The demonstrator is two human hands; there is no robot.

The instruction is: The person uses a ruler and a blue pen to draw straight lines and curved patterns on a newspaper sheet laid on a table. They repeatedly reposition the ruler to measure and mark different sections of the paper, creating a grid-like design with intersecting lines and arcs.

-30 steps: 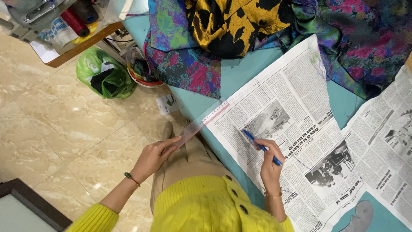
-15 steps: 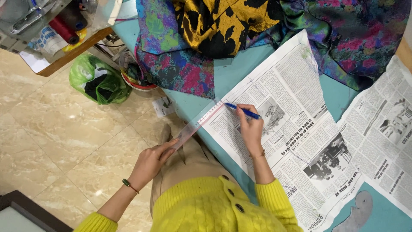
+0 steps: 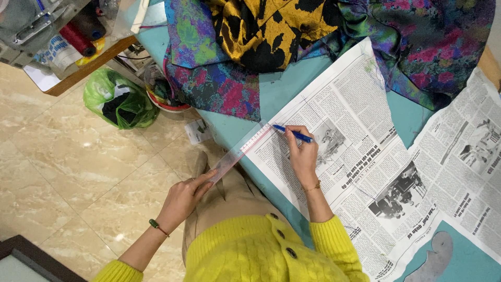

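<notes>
My left hand (image 3: 183, 195) pinches the near end of a clear ruler with red markings (image 3: 237, 154), which reaches from off the table's edge onto the corner of a newspaper sheet (image 3: 360, 151). My right hand (image 3: 302, 154) holds a blue pen (image 3: 292, 133) with its tip at the ruler's far end, on the paper's edge. The newspaper lies flat on a teal table (image 3: 282, 94) and bears faint drawn lines.
Colourful patterned fabrics (image 3: 271, 36) are heaped at the table's far side. A second newspaper sheet (image 3: 464, 151) lies to the right, a grey curved template (image 3: 433, 258) at bottom right. On the tiled floor sit a green plastic bag (image 3: 120, 102) and a basket (image 3: 164, 99); a wooden shelf (image 3: 78, 57) holds thread spools.
My right hand has moved with the pen from the middle of the newspaper up to the far end of the ruler. My left hand keeps its hold on the ruler.
</notes>
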